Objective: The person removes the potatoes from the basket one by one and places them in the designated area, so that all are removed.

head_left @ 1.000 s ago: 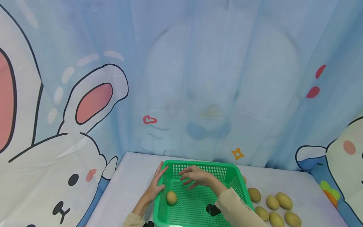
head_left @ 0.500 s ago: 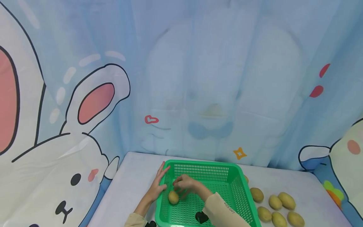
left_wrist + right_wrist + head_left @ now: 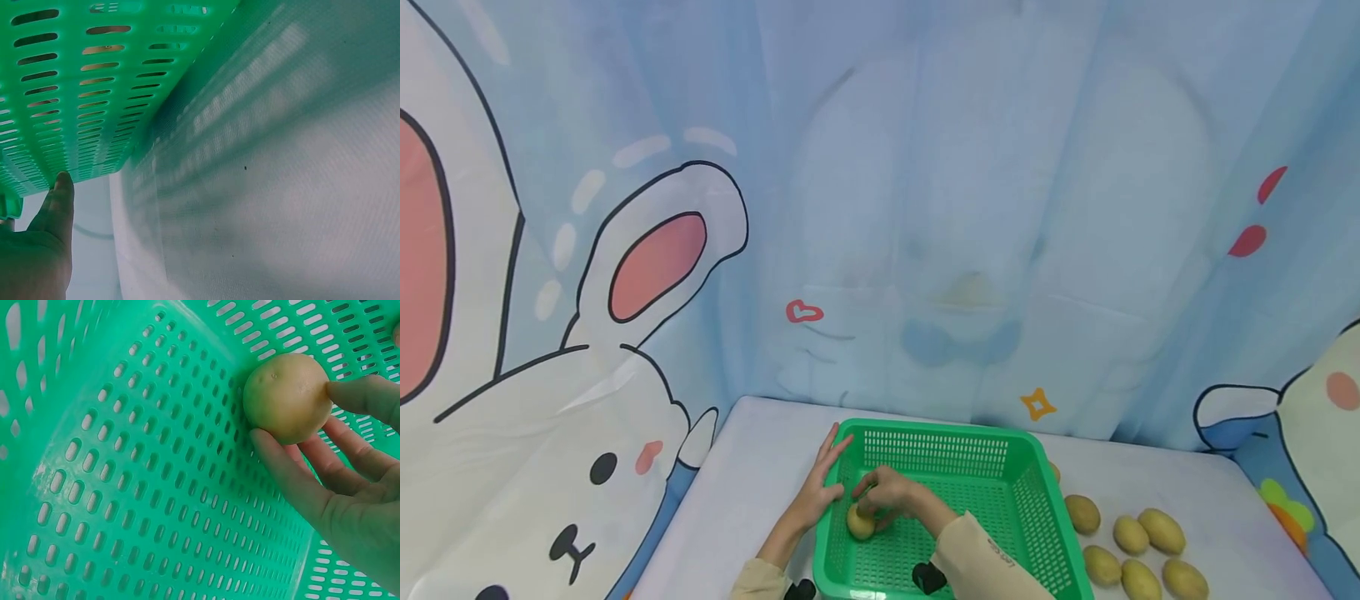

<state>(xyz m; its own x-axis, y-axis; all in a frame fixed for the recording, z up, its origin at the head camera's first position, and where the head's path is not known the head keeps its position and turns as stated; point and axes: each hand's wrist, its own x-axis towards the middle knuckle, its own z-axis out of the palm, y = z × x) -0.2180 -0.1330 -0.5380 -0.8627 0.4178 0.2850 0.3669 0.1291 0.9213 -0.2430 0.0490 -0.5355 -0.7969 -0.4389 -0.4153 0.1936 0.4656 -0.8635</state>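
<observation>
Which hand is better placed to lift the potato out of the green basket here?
Probably the right. The right hand already has fingers curled round the potato inside the basket. The left hand rests flat against the basket's outer left wall, steadying it.

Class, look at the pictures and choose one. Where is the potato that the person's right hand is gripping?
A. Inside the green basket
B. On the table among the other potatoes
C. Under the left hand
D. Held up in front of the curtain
A: the right hand curls its fingers round the potato on the slotted floor of the green basket.
</observation>
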